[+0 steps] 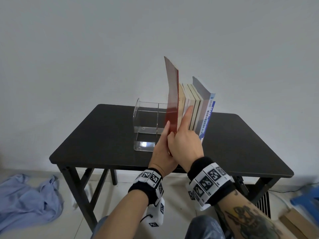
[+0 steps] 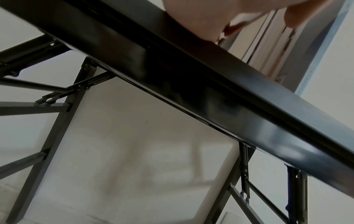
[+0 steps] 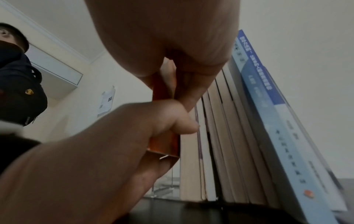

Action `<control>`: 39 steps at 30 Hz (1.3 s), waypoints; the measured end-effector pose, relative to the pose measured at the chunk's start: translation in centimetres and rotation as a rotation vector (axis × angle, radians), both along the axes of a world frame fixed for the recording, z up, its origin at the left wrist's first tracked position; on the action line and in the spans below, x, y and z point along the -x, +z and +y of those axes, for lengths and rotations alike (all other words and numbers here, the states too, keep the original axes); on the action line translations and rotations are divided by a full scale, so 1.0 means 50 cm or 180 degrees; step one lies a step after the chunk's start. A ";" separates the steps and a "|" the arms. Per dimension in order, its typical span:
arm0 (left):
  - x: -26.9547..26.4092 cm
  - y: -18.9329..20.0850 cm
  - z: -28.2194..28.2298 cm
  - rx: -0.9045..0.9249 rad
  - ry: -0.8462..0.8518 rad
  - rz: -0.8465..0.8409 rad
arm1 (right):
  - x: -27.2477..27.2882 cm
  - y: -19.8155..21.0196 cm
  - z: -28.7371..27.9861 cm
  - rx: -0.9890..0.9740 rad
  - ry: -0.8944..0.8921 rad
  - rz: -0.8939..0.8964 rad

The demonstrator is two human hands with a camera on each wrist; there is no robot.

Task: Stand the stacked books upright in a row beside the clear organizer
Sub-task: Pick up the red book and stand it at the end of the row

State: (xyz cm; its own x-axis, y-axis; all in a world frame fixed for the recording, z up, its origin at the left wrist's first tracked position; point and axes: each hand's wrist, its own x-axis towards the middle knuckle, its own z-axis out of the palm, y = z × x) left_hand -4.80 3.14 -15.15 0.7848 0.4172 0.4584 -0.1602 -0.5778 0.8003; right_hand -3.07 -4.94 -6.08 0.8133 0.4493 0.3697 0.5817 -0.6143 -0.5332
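While the row of books (image 1: 193, 107) is being kept upright at frame centre of the head view, on the black table (image 1: 103, 135) just right of the clear organizer (image 1: 148, 118), the red book (image 1: 172, 100) at its left end is being pinched low down. The left hand (image 1: 163, 152) is being laid along the red cover's outer face, thumb curled onto the spine edge; in the right-wrist view that thumb (image 3: 184, 125) is seen pressing the spine. The right hand (image 1: 184, 140) is being pressed against the spines, forefinger straight and pointing up; whether its other fingers are curled round the red book cannot be told.

Risks noted:
- Red cover is bowing toward upper frame; being thin, it is judged likely to flop left onto the organizer once released.
- Blue-spined book (image 1: 206, 118) at the right end is leaning outward with nothing bracing it; if pressure is eased, the row is judged likely to fan open and slide right.
- Smooth tabletop is offering little hold at the lower edges.
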 end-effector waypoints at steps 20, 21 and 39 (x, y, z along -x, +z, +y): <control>0.006 0.043 0.005 0.0599 -0.0653 0.0545 | 0.000 -0.050 -0.013 0.0464 -0.0043 -0.0049; 0.004 0.043 0.008 0.0634 -0.0576 0.0542 | 0.001 -0.049 -0.012 0.0468 -0.0052 -0.0039; 0.004 0.046 0.000 0.0227 -0.0395 0.0830 | 0.010 -0.034 -0.020 0.0319 0.0055 0.0012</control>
